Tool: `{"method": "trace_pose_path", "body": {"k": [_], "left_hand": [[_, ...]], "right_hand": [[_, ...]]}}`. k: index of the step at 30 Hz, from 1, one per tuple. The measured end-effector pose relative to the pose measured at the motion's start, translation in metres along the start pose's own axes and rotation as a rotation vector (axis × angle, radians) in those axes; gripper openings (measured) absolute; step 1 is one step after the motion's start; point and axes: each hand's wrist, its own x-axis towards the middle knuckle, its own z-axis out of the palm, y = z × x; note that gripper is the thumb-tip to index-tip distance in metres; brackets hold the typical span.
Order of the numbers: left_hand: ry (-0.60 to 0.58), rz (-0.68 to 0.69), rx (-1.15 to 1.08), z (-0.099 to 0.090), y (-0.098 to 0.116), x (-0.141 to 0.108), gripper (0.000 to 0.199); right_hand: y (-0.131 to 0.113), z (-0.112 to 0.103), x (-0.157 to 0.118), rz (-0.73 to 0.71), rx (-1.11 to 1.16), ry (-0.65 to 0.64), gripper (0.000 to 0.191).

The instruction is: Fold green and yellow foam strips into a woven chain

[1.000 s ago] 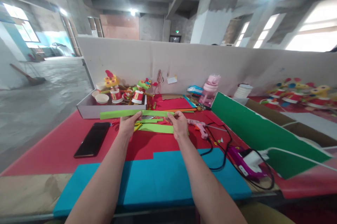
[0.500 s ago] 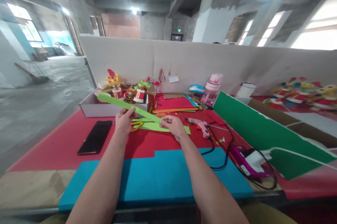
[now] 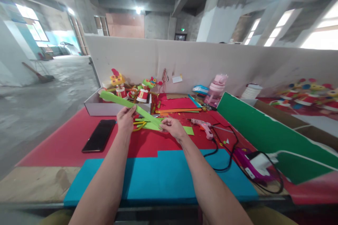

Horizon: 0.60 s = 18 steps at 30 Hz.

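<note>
A long light-green paper strip [image 3: 144, 113] slants above the table, its far end at the upper left over a grey-white box. My left hand [image 3: 126, 118] pinches it near the middle, thumb on top. At its lower right end, my right hand [image 3: 171, 128] grips it between thumb and fingers. Beneath the hands lie more green paper pieces [image 3: 189, 130] and yellow-handled pliers or scissors [image 3: 139, 125], partly covered. A pink glue gun [image 3: 205, 127] rests to the right of my right hand.
Left of my left arm lies a black phone [image 3: 99, 136]. The box [image 3: 105, 108] holds paper-cup figures. Blue sheets [image 3: 163, 175] cover the front. A purple power strip [image 3: 248, 168] with cables and a green board [image 3: 264, 137] stand right; a pink bottle [image 3: 217, 87] is behind.
The whole view has shifted slightly, so the scene sits a little further right. Both hands keep hold of the green strip, whose surface now looks more tilted or folded.
</note>
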Motion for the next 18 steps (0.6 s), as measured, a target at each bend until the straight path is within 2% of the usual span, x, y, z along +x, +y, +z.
{"method": "trace_pose_path", "body": {"k": [4,10,12,18], "left_hand": [[-0.017,-0.033,-0.015,0.0,0.0,-0.001,0.032],[-0.306,-0.205,0.1,0.006,-0.01,-0.014,0.028],[-0.364,-0.228,0.128,0.006,-0.013,-0.017,0.028],[-0.393,-0.354,0.106,0.003,-0.011,-0.016,0.03]], "right_hand": [[0.002,0.001,0.001,-0.012,0.003,0.017,0.039],[0.006,0.002,0.004,-0.082,0.026,0.061,0.036],[0.006,0.003,0.004,-0.082,0.023,0.055,0.036],[0.006,0.003,0.003,-0.061,0.023,0.039,0.039]]}}
